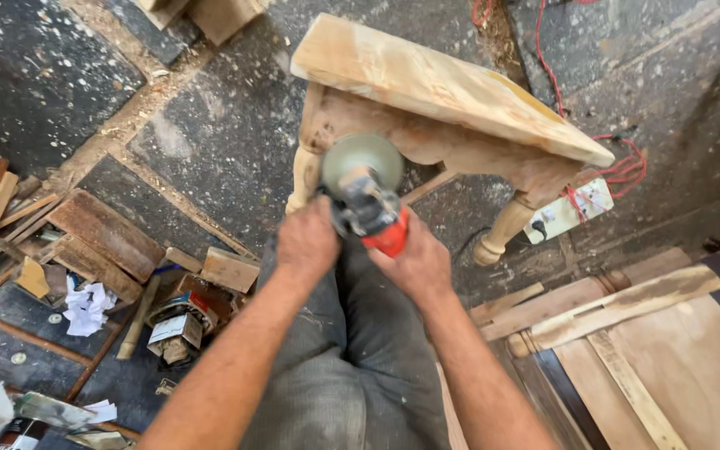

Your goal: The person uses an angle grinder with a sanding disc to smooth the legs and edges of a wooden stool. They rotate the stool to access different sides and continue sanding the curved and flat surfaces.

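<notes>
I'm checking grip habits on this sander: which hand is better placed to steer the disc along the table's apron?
Probably the left hand: it grips the sander close behind the disc at the wooden table. The right hand holds the red rear body, farther back.

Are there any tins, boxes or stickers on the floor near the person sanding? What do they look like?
Round metal tin with a white paper label: on the floor left of the person's leg, rusty and worn.
White rectangular socket box: on the floor under the bare wooden table, right side, red cable attached.
Crumpled white paper: left of the tin, no clear markings.
</notes>
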